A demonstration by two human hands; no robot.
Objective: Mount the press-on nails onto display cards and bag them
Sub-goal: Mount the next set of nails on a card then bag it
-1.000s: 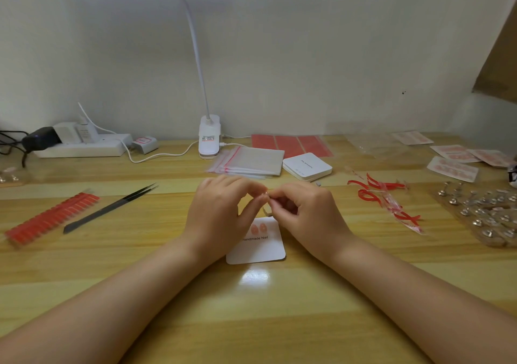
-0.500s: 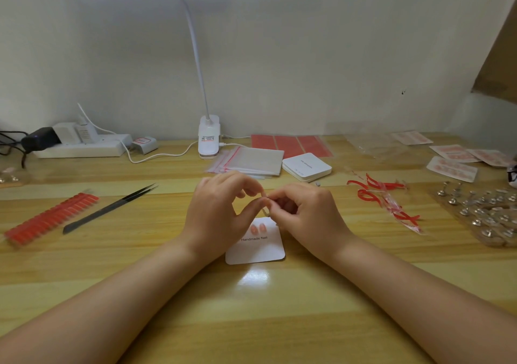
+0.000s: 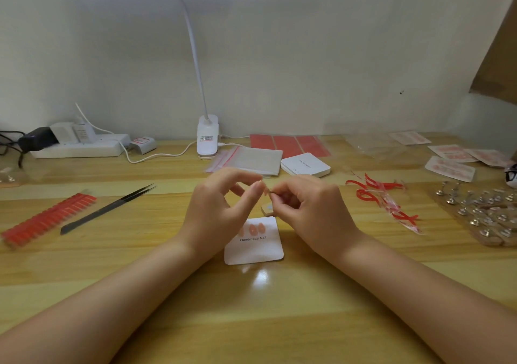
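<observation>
Above the white display card (image 3: pixel 253 247) at the middle of the wooden table (image 3: pixel 167 293), the right hand (image 3: pixel 310 209) pinches a small press-on nail (image 3: pixel 267 193) between thumb and fingertips. The left hand (image 3: pixel 221 209) holds nothing, its fingers loosely curled, the thumb tip just beside the nail. Three pink nails (image 3: pixel 253 228) sit on the card.

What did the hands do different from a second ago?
The left hand opened a little and drew slightly left, so its fingertips no longer meet the right hand's. The right hand keeps pinching a small pale nail above the display card. A third nail now shows on the card, uncovered by the left hand. The card, tweezers and red nail strip stayed put.
</observation>
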